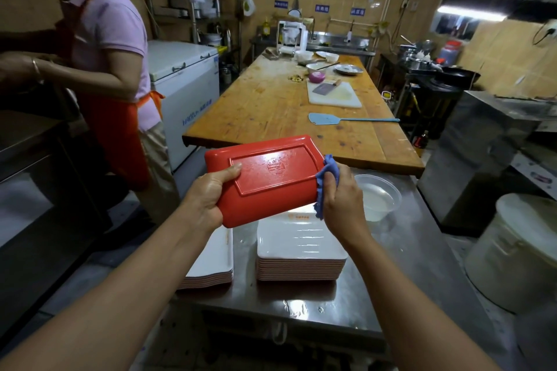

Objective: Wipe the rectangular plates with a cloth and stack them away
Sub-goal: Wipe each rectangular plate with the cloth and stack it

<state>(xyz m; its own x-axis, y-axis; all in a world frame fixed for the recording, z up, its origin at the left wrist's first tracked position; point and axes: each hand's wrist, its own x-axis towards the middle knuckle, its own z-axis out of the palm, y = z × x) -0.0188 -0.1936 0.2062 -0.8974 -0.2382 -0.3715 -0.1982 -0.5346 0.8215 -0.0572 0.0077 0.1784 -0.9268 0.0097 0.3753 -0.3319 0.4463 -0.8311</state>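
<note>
While the left hand point(211, 194) holds the red plate point(265, 179) up in the air, its thumb lies on the back and its fingers curl under the edge, clamped on the plate. It is held bottom side up, likely so the back can be wiped. The right hand point(340, 193) has its fingers bunched tight round a blue cloth point(328, 173), which touches the plate's right edge. Holding the plate from both ends keeps it steady for rubbing.

Right under the plate sit two piles of white plates on the shiny metal counter point(401, 265). The right pile point(301, 250) is tall and neat. The left pile point(211, 262) is lower and partly hidden by the arm. I think the clean plate will go on one of them, which is why the work is done just above. A clear bowl point(378, 197) with some water sits just beside the right hand, maybe to wet the cloth.

Behind the counter is a long wooden table point(271, 105) with a white cutting board point(334, 95), a cleaver and a blue spatula point(352, 119). A person in a red apron point(117, 129) stands to the left, near a white freezer point(187, 78). The room is a dim kitchen.
</note>
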